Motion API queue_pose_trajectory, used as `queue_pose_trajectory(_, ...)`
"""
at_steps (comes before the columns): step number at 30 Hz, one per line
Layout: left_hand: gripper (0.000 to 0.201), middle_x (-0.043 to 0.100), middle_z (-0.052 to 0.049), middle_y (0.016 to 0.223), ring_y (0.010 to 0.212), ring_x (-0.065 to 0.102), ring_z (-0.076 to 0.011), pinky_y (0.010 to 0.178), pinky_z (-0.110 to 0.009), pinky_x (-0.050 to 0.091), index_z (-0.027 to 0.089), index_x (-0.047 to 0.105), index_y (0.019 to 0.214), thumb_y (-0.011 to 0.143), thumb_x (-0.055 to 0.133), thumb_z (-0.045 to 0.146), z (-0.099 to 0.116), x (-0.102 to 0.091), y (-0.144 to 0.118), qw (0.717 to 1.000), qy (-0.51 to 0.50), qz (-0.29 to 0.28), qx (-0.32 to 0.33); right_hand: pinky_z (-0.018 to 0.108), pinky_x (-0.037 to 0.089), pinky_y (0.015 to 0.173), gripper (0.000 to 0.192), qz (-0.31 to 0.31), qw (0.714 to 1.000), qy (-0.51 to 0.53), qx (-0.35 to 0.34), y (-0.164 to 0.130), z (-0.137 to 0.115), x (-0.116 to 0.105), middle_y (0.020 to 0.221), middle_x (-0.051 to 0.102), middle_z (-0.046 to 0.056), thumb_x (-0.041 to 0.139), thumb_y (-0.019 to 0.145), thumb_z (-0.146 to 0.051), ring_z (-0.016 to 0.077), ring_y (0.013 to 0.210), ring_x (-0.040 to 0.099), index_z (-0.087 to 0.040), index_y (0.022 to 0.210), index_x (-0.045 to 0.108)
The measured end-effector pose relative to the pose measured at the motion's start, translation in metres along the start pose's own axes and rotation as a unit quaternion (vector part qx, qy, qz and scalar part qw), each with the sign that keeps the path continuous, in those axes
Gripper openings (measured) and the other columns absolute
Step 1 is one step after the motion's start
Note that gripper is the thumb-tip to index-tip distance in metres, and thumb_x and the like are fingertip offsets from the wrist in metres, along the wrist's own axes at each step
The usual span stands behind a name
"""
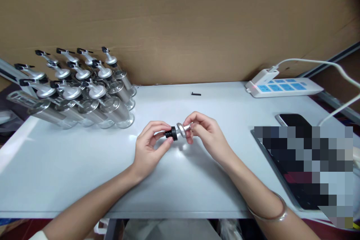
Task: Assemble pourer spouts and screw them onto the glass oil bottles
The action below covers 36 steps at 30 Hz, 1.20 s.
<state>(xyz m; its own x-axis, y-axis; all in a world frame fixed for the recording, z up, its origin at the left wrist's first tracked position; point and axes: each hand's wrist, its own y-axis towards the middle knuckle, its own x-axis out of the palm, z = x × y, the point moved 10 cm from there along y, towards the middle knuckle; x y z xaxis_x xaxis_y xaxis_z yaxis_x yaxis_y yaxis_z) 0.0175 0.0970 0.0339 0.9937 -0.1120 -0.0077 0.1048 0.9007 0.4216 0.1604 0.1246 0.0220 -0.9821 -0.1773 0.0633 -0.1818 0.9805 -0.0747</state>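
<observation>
the left hand [150, 146] and the right hand [206, 133] meet at the centre of the frame, just above the white table [84, 165]. between them they hold one pourer cap [177, 132], lying on its side. the left fingers are closed around the black stopper end [171, 133]; the right fingertips are closed around the silver metal end [185, 129]. the cap is clear of the table surface and is carried by both hands together. whether the black and silver parts are fully seated against each other cannot be told from this view.

in the upper left of the frame stands a cluster of glass and metal dispenser bottles [84, 93], each already fitted with a silver pourer top with a black tip. judged from this, a batch of bottles is complete, and the cap in hand is one further piece not yet mounted on any bottle. no bare bottle shows near the hands.

a small black part [196, 94] lies alone on the table in the upper centre, well apart from the hands. at the upper right lies a white power strip [284, 87] with a cable plugged in. at the right, a dark phone [294, 120] rests beside a blurred area. a bracelet [274, 213] sits on the right wrist.
</observation>
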Motion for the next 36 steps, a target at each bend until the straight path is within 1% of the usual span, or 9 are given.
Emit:
queue_pose_trajectory(3,0.021,0.06,-0.002,0.096,0.094,0.061,-0.0108,0.082,-0.02,0.054,0.024,0.068,0.097,0.081,0.065,0.01,0.001,-0.005,0.0,1.0,0.008,0.016,0.001,0.026,0.044,0.052,0.009,-0.032,0.999,-0.003,0.009,0.0,0.003,0.005,0.055,0.057,-0.004,0.055,0.071,-0.027,0.0094,0.046,0.054,-0.018,0.071,0.052)
queue_pose_trajectory(8,0.017,0.063,-0.002,0.095,0.092,0.062,-0.0108,0.082,-0.02,0.053,0.023,0.068,0.094,0.081,0.067,0.012,0.006,-0.011,0.003,0.999,0.034,0.034,0.013,0.025,0.046,0.057,0.016,-0.095,0.995,-0.006,0.001,-0.003,0.003,0.015,0.059,0.059,-0.004,0.062,0.078,-0.03,0.0094,0.051,0.057,-0.019,0.077,0.051)
queue_pose_trajectory(12,0.016,0.062,-0.003,0.09,0.083,0.062,-0.0126,0.073,-0.021,0.055,0.021,0.068,0.091,0.075,0.074,0.018,-0.002,-0.009,0.004,0.999,0.018,0.033,-0.019,0.025,0.045,0.055,0.023,-0.129,0.992,0.0,0.012,-0.005,0.005,0.021,0.056,0.059,-0.005,0.062,0.083,-0.039,0.0095,0.049,0.057,-0.02,0.081,0.05)
queue_pose_trajectory(16,0.018,0.061,-0.004,0.091,0.087,0.063,-0.0144,0.073,-0.023,0.057,0.02,0.067,0.09,0.073,0.075,0.019,-0.007,-0.006,0.004,0.999,-0.018,0.023,-0.043,0.025,0.043,0.052,0.033,-0.128,0.991,-0.006,0.022,-0.003,0.006,0.02,0.055,0.059,-0.004,0.061,0.082,-0.051,0.0099,0.047,0.056,-0.019,0.08,0.05)
queue_pose_trajectory(20,0.018,0.059,-0.006,0.097,0.093,0.062,-0.0149,0.08,-0.025,0.057,0.02,0.067,0.096,0.078,0.069,0.015,-0.002,-0.003,0.003,0.999,-0.016,-0.002,-0.031,0.026,0.046,0.055,0.037,-0.119,0.993,-0.013,0.009,-0.002,0.002,0.016,0.059,0.061,-0.003,0.062,0.08,-0.055,0.011,0.051,0.059,-0.019,0.081,0.052)
queue_pose_trajectory(26,0.019,0.061,-0.007,0.098,0.094,0.062,-0.0159,0.082,-0.027,0.057,0.019,0.068,0.097,0.08,0.065,0.012,0.005,-0.004,0.006,1.0,0.029,-0.004,0.001,0.027,0.048,0.061,0.028,-0.101,0.995,-0.017,-0.014,-0.002,-0.001,0.012,0.065,0.062,-0.002,0.062,0.083,-0.046,0.0115,0.058,0.061,-0.019,0.084,0.053)
queue_pose_trajectory(29,0.018,0.064,-0.006,0.095,0.092,0.064,-0.0163,0.08,-0.028,0.058,0.019,0.069,0.094,0.078,0.068,0.012,0.002,-0.007,0.008,0.999,0.046,0.008,-0.005,0.028,0.047,0.062,0.024,-0.103,0.994,-0.044,-0.013,-0.003,0.0,0.012,0.068,0.064,-0.001,0.068,0.079,-0.039,0.0131,0.062,0.062,-0.019,0.086,0.054)
queue_pose_trajectory(32,0.017,0.066,-0.006,0.094,0.091,0.065,-0.0164,0.08,-0.029,0.06,0.019,0.07,0.092,0.076,0.07,0.013,0.0,-0.009,0.008,0.999,0.032,0.017,-0.012,0.028,0.046,0.063,0.022,-0.105,0.993,-0.054,-0.008,-0.003,0.002,0.01,0.069,0.066,0.0,0.068,0.078,-0.035,0.0138,0.064,0.063,-0.019,0.086,0.055)
queue_pose_trajectory(36,0.02,0.069,-0.005,0.093,0.089,0.067,-0.0143,0.079,-0.025,0.06,0.021,0.073,0.092,0.075,0.072,0.011,-0.002,-0.005,0.006,0.999,0.029,-0.006,-0.02,0.027,0.047,0.063,0.023,-0.127,0.991,-0.043,-0.005,-0.002,0.004,0.01,0.065,0.067,0.001,0.068,0.079,-0.037,0.0136,0.062,0.064,-0.019,0.081,0.054)
